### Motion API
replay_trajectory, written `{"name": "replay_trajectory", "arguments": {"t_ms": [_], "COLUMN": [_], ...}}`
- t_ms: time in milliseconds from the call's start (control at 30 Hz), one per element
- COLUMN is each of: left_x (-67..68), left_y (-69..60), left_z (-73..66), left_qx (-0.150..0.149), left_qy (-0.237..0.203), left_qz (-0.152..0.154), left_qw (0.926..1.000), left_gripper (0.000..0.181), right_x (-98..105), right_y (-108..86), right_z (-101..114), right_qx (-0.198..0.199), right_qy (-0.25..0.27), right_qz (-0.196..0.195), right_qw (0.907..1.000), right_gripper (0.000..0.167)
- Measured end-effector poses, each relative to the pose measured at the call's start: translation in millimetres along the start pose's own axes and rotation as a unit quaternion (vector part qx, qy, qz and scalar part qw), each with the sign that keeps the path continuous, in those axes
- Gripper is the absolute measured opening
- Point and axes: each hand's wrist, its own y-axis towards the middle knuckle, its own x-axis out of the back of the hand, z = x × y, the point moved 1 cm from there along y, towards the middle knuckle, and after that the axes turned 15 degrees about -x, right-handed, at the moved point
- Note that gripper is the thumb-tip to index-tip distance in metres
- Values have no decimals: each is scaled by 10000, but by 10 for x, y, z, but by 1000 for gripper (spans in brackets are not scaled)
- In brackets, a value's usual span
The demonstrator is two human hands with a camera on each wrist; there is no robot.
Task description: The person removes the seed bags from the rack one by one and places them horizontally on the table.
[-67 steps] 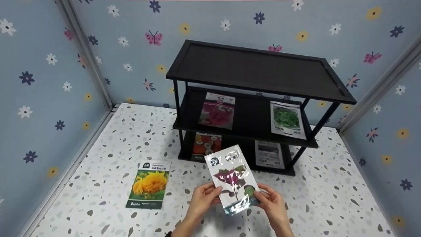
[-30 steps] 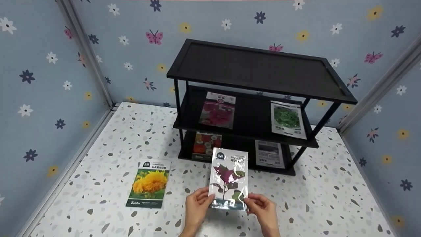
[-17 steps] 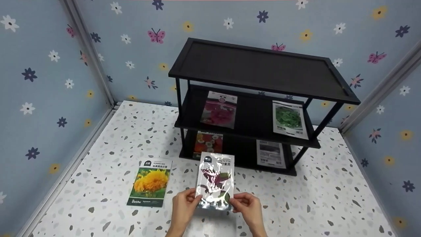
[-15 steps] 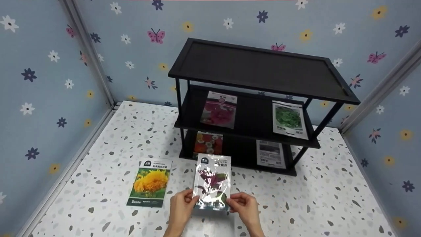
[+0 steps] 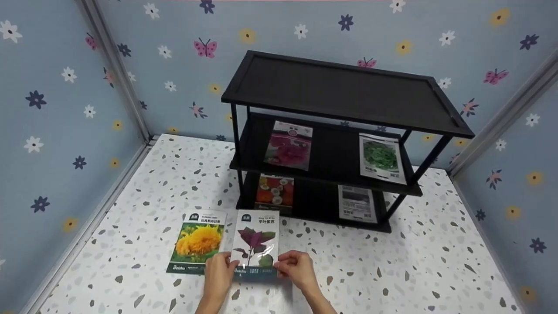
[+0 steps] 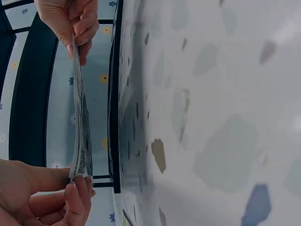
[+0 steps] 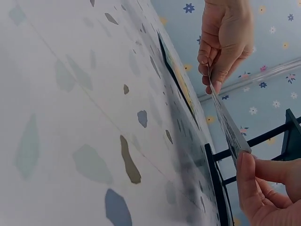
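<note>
A seed packet point(image 5: 256, 235) with a purple-leaved plant on its front is held by both hands, face up. My left hand point(image 5: 218, 274) pinches its lower left edge between thumb and fingers; my right hand point(image 5: 298, 269) pinches the lower right edge. Both wrist views show the packet point(image 6: 81, 113) edge-on, raised off the speckled table point(image 7: 94, 113). Just left of it, a seed packet with a yellow flower point(image 5: 199, 242) lies flat on the table, its lower right corner partly behind my left hand.
A black three-tier shelf point(image 5: 344, 93) stands behind. Its middle tier bears a pink-flower packet point(image 5: 288, 148) and a green-leaf packet point(image 5: 381, 157). On the bottom tier lie a red-and-orange packet point(image 5: 274, 192) and a grey-and-white packet point(image 5: 356, 204). Flower-patterned walls enclose the table.
Both hands have carried the purple-leaved packet leftward, beside the yellow-flower packet. It was tilted at first and is now nearly straight. The packets on the shelf have not moved.
</note>
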Motion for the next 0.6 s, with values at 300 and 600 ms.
{"name": "replay_trajectory", "arguments": {"t_ms": [300, 600], "left_x": [18, -50], "left_y": [35, 51], "left_z": [161, 214], "left_qx": [-138, -238], "left_qy": [292, 475], "left_qz": [20, 25], "left_qw": [9995, 9986], "left_gripper": [15, 13], "right_x": [-176, -234], "right_y": [146, 209], "right_z": [-84, -146], "right_qx": [-117, -449], "right_qy": [-491, -880], "right_qz": [-238, -356], "right_qw": [9984, 9945], "right_gripper": [14, 14]}}
